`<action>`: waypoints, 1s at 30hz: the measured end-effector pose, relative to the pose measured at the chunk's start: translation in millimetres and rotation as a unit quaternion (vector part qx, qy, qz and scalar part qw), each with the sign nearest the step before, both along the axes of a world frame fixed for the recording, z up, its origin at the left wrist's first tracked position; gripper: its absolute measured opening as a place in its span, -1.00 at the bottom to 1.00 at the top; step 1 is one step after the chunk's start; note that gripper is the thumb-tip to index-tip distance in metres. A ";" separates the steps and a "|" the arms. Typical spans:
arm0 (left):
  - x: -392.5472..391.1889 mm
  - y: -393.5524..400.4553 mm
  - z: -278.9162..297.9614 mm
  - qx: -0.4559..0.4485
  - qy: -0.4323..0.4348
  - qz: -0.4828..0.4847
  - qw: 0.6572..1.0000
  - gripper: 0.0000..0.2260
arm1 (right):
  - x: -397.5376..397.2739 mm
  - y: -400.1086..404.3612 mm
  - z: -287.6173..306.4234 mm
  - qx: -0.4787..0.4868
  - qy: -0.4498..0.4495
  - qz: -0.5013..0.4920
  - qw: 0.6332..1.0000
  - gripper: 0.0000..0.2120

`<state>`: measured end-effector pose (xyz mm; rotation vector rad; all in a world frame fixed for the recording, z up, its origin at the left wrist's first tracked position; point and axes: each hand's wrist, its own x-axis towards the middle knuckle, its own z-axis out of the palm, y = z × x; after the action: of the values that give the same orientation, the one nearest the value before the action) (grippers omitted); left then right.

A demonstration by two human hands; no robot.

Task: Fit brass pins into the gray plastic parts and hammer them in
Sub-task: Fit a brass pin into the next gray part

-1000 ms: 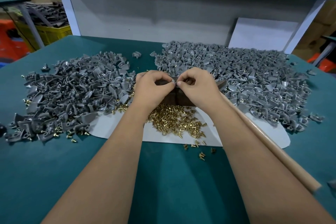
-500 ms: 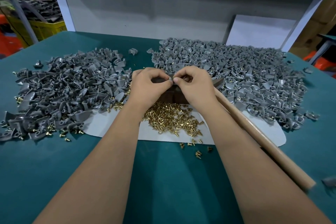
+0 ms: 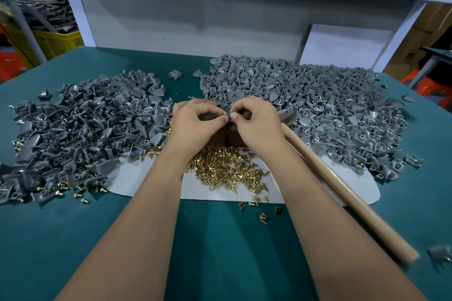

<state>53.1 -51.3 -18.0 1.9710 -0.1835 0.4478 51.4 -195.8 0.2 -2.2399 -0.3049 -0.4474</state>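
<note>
1. We are looking at a teal table carrying two big heaps of gray plastic parts: the right heap and the left heap, the left one with brass showing among its parts. Risk: the heaps are crowding the work spot, so parts could be sliding in under the hands and getting mixed.
2. A wooden hammer handle is lying diagonally just beside the right forearm; its head is hidden behind the hand. Risk: the arm could be nudging it off toward the table edge, or into the pin pile.
3. A dark block is sitting under both hands, likely the anvil; if the part is seated crooked on it, hammering could be bending the pin.
4. The left hand and right hand are meeting fingertip to fingertip over the block, both pinching one small gray part between them. We cannot tell if a pin is already in it.
5. Loose brass pins are piled on the white sheet right in front of the block, strays spilling onto the table. Risk: a pin being fumbled, or rolling away, because it is tiny and the pinch is tight.
</note>
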 end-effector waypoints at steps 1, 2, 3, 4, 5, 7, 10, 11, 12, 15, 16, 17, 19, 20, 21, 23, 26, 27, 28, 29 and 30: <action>-0.1 -0.2 0.2 -0.001 0.002 0.000 1.000 -0.90 | 0.2 1.7 0.2 -0.018 -0.001 -0.008 1.000 -0.81; -0.3 -0.2 0.3 -0.002 0.003 -0.001 1.000 -0.90 | 0.7 3.8 0.5 -0.035 -0.002 -0.020 0.999 -0.81; -0.5 -0.2 0.6 -0.002 0.002 -0.004 1.000 -0.89 | 1.6 5.7 0.9 -0.050 0.000 -0.032 0.998 -0.81; -0.6 -0.2 0.9 -0.002 0.001 -0.006 1.000 -0.88 | 2.9 7.3 1.5 -0.061 0.004 -0.043 0.997 -0.82; -0.5 0.0 1.2 -0.001 -0.002 -0.008 1.000 -0.87 | 4.4 8.6 2.0 -0.068 0.012 -0.052 0.996 -0.82; -0.5 -0.1 1.7 0.003 -0.009 -0.008 1.000 -0.85 | 6.5 10.2 3.1 -0.069 0.030 -0.065 0.995 -0.82; -1.3 0.0 2.2 0.010 -0.009 -0.009 1.000 -0.86 | 4.4 10.0 1.2 -0.044 0.019 -0.057 0.997 -0.84; -1.8 0.0 2.3 0.010 -0.005 -0.009 1.000 -0.86 | 1.7 9.0 0.0 -0.029 0.012 -0.049 0.998 -0.86; -2.2 0.4 2.5 0.010 0.000 -0.008 1.000 -0.87 | -0.9 7.3 -0.5 -0.012 0.011 -0.039 0.999 -0.87; -2.8 1.2 1.8 0.016 0.010 -0.002 1.000 -0.90 | -5.0 -0.1 2.2 0.052 0.042 -0.016 0.998 -0.88; -3.3 1.1 1.5 0.021 0.012 0.002 1.000 -0.91 | -4.5 -2.3 4.5 0.077 0.061 -0.018 0.995 -0.86; -3.4 0.9 1.3 0.024 0.015 0.006 1.000 -0.91 | -3.4 -3.6 7.2 0.102 0.079 -0.024 0.991 -0.84; -3.6 0.2 1.1 0.024 0.018 0.010 0.999 -0.91 | -0.5 -3.8 11.2 0.128 0.094 -0.031 0.987 -0.81; -3.5 -0.1 1.1 0.022 0.018 0.008 1.000 -0.91 | 0.8 -2.7 12.0 0.118 0.091 -0.030 0.988 -0.81; -3.4 -0.2 1.1 0.019 0.017 0.006 1.000 -0.91 | 1.7 -1.2 12.2 0.097 0.088 -0.028 0.991 -0.81; -2.6 0.4 0.9 0.018 0.014 0.004 1.000 -0.90 | 2.7 1.9 12.2 0.044 0.080 -0.030 0.995 -0.80; -2.8 0.3 0.5 0.026 0.012 0.010 1.000 -0.91 | 4.1 2.7 8.6 0.018 0.059 -0.037 0.997 -0.86; -2.5 0.1 0.3 0.029 0.011 0.011 0.999 -0.91 | 3.2 2.9 7.2 0.020 0.048 -0.039 0.998 -0.87; -2.3 -0.2 -0.1 0.032 0.010 0.012 0.999 -0.90 | 2.1 3.5 5.2 0.023 0.034 -0.043 0.998 -0.89; -2.2 -0.1 -0.4 0.034 0.009 0.012 0.999 -0.90 | 0.8 4.5 2.8 0.024 0.020 -0.048 0.998 -0.90; -2.4 0.2 -0.9 0.035 0.010 0.013 0.999 -0.90 | -0.5 5.5 0.6 0.026 0.007 -0.053 0.998 -0.91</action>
<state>50.7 -51.1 -18.9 2.0472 -0.1637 0.4433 50.9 -190.3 0.7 -2.2148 -0.1664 -0.4910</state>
